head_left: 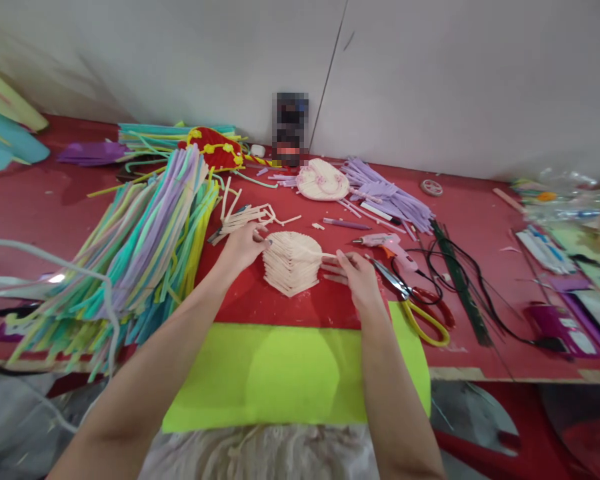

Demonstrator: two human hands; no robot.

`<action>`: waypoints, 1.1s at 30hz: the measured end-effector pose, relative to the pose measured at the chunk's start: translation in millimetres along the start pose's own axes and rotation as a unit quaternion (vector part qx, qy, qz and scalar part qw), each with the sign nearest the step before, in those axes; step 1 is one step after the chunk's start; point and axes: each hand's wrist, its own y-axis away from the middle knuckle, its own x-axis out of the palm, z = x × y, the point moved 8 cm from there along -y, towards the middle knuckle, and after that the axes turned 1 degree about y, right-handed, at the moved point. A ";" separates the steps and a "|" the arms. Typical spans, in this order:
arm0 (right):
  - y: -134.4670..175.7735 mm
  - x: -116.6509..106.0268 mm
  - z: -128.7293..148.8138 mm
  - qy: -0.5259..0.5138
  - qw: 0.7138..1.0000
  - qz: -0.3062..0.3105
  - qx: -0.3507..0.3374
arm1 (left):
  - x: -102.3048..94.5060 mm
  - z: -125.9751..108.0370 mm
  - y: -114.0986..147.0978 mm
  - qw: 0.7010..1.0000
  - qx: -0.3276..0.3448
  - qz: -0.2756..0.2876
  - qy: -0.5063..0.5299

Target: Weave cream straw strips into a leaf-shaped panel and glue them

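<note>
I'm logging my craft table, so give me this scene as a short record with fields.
Left hand: at the upper left edge of the cream leaf-shaped piece
Right hand: fingers at the thin cream strip on its right; grip unclear
Tools: pink glue gun, scissors, both right of the piece
Materials: multicoloured strips left, lilac strips beyond the glue gun
Near side: lime-green sheet

A pale garment (260, 455) with loose creases is worn over the lap; the forearms (180, 347), left hand (244, 245) and right hand (359, 272) are seen bare.
</note>
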 end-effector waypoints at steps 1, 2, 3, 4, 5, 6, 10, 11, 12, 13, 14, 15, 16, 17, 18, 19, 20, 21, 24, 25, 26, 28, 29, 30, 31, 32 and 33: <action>0.7 -2.6 3.3 0.035 0.999 -0.008 -0.015 | -7.1 -7.3 8.3 0.998 0.026 -0.021 -0.044; 2.3 -5.4 7.9 0.075 0.996 -0.022 -0.035 | -16.6 -18.2 18.3 0.992 0.064 -0.060 -0.095; 5.2 -7.4 13.3 0.115 0.991 -0.036 -0.056 | -25.0 -31.8 30.1 0.980 0.112 -0.098 -0.134; 9.3 -7.6 18.5 0.153 0.984 -0.045 -0.074 | -29.6 -45.8 42.8 0.966 0.163 -0.119 -0.159; 14.3 -5.8 22.6 0.185 0.978 -0.045 -0.087 | -29.1 -58.7 55.4 0.954 0.214 -0.111 -0.176; 19.9 -1.8 25.1 0.208 0.973 -0.032 -0.093 | -27.0 -69.8 68.0 0.942 0.260 -0.098 -0.189; 44.2 17.2 25.3 0.236 0.967 0.036 -0.091 | -6.3 -90.8 113.0 0.886 0.394 -0.016 -0.244; 49.0 20.2 23.6 0.236 0.967 0.049 -0.085 | -0.4 -90.8 121.8 0.873 0.417 0.002 -0.254; 53.1 22.3 21.4 0.236 0.967 0.059 -0.078 | 5.3 -89.0 128.6 0.862 0.432 0.020 -0.264; 56.3 23.3 19.3 0.238 0.966 0.066 -0.072 | 9.9 -85.9 133.1 0.857 0.439 0.033 -0.268; 58.9 23.8 17.2 0.241 0.966 0.072 -0.066 | 13.4 -82.4 135.9 0.855 0.441 0.043 -0.269; 61.1 23.8 15.4 0.245 0.964 0.078 -0.061 | 16.2 -78.8 137.2 0.857 0.438 0.050 -0.266; 62.9 23.5 13.8 0.250 0.963 0.082 -0.056 | 17.8 -75.7 137.5 0.861 0.434 0.054 -0.260; 64.6 23.1 12.4 0.257 0.961 0.087 -0.052 | 18.7 -73.3 137.5 0.865 0.431 0.055 -0.252; 66.2 22.8 11.1 0.267 0.958 0.091 -0.050 | 19.3 -71.4 137.4 0.868 0.428 0.057 -0.245; 67.7 22.4 10.4 0.280 0.954 0.095 -0.051 | 19.4 -70.4 137.7 0.870 0.428 0.058 -0.239; 69.1 22.6 10.3 0.295 0.949 0.099 -0.058 | 19.3 -69.8 138.5 0.870 0.428 0.059 -0.236; 70.5 23.2 11.2 0.308 0.943 0.104 -0.071 | 19.1 -69.5 140.1 0.869 0.431 0.061 -0.237; 73.3 26.0 17.4 0.323 0.930 0.113 -0.135 | 19.5 -68.8 149.7 0.853 0.450 0.080 -0.252; 73.6 26.1 21.1 0.325 0.926 0.105 -0.163 | 19.6 -68.2 154.0 0.846 0.459 0.087 -0.257; 73.9 26.4 25.4 0.329 0.919 0.094 -0.195 | 19.1 -67.3 158.1 0.841 0.467 0.091 -0.259; 75.5 30.9 33.6 0.350 0.896 0.079 -0.261 | 16.8 -64.6 164.1 0.835 0.477 0.086 -0.259; 76.7 35.9 36.2 0.365 0.881 0.084 -0.289 | 15.2 -63.1 165.7 0.836 0.478 0.079 -0.259; 77.8 42.3 37.0 0.381 0.866 0.097 -0.308 | 13.7 -61.5 166.0 0.837 0.476 0.071 -0.259; 78.3 49.0 36.3 0.398 0.853 0.114 -0.319 | 12.6 -59.9 165.6 0.840 0.472 0.064 -0.261; 78.1 55.3 34.1 0.414 0.842 0.130 -0.320 | 12.1 -58.8 164.7 0.841 0.468 0.058 -0.265; 77.4 60.4 31.4 0.426 0.836 0.143 -0.316 | 11.9 -58.2 163.7 0.842 0.465 0.053 -0.270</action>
